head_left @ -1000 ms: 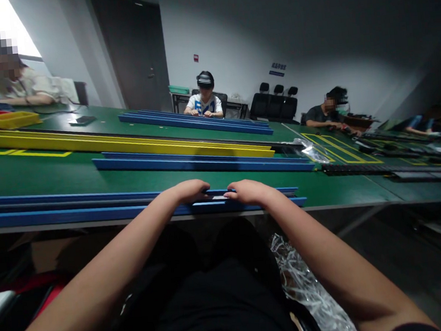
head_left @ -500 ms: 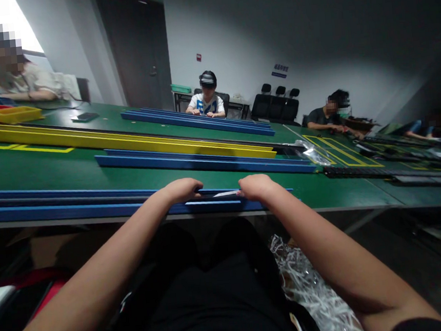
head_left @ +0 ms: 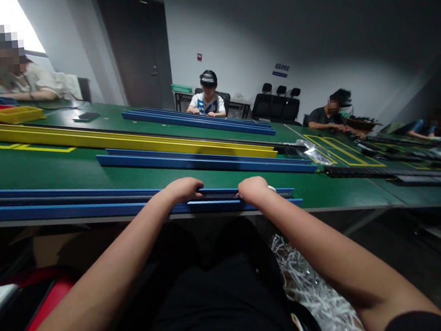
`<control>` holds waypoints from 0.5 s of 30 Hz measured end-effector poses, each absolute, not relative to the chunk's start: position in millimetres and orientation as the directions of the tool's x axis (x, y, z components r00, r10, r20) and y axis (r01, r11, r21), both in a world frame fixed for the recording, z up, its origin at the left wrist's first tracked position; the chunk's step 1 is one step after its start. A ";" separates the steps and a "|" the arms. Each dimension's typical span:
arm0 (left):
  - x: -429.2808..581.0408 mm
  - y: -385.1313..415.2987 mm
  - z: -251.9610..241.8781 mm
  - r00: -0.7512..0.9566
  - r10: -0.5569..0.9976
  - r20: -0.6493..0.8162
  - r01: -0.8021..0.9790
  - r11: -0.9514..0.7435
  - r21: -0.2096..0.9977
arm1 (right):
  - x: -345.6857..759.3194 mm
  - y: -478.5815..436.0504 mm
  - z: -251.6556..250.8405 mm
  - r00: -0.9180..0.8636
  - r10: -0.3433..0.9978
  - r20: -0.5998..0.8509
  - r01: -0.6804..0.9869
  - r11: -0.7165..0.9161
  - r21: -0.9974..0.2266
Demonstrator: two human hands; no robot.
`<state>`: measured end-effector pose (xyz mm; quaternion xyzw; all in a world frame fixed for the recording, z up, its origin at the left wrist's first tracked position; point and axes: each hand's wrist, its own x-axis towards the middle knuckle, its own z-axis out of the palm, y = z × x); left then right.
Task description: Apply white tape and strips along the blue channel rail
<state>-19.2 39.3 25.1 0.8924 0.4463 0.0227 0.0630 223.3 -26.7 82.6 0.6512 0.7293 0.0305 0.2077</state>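
A long blue channel [head_left: 73,205] lies along the front edge of the table, with a dark strip [head_left: 92,199] running inside it. My left hand [head_left: 184,189] is over this channel with its fingers curled down into it; what they grip is hidden. To its right, my right hand [head_left: 253,189] is closed at the channel near its right end, its fingertips hidden underneath. A small white piece [head_left: 272,188] shows just beyond the right hand, too little of it visible to name.
Behind lie another blue channel [head_left: 205,162], a yellow channel [head_left: 126,141] and several blue channels [head_left: 201,122] on the green table [head_left: 346,193]. Clear plastic [head_left: 312,152] lies right. Co-workers sit around. White shredded strips [head_left: 312,286] fill the floor area beside my right leg.
The white strip seen between my hands before no longer shows there; a white piece now shows right of my right hand. My left hand has stayed in place.
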 end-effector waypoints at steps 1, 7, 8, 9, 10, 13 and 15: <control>-18.9 39.3 25.1 0.602 0.799 -0.016 0.793 -0.595 0.128 | 221.0 -27.2 80.2 -0.058 0.965 -0.257 0.938 0.141 0.318; -18.3 38.1 26.8 0.602 0.798 -0.016 0.793 -0.596 0.124 | 215.8 -27.6 76.0 -0.034 0.970 -0.240 0.940 0.113 0.323; -18.4 38.0 27.0 0.600 0.800 -0.016 0.794 -0.594 0.129 | 215.0 -27.5 76.1 -0.033 0.970 -0.242 0.940 0.112 0.321; -18.5 38.0 27.2 0.597 0.802 -0.016 0.796 -0.590 0.134 | 214.1 -27.3 76.1 -0.030 0.969 -0.244 0.941 0.110 0.320; -18.6 38.0 27.3 0.594 0.804 -0.016 0.798 -0.587 0.137 | 213.0 -27.0 76.0 -0.028 0.969 -0.247 0.942 0.108 0.317; -19.0 38.3 26.9 0.589 0.808 -0.026 0.803 -0.581 0.133 | 209.8 -24.8 74.6 -0.009 0.965 -0.261 0.948 0.091 0.305; -19.2 38.7 26.1 0.591 0.806 -0.033 0.803 -0.583 0.122 | 208.2 -22.7 73.3 0.009 0.956 -0.294 0.955 0.078 0.285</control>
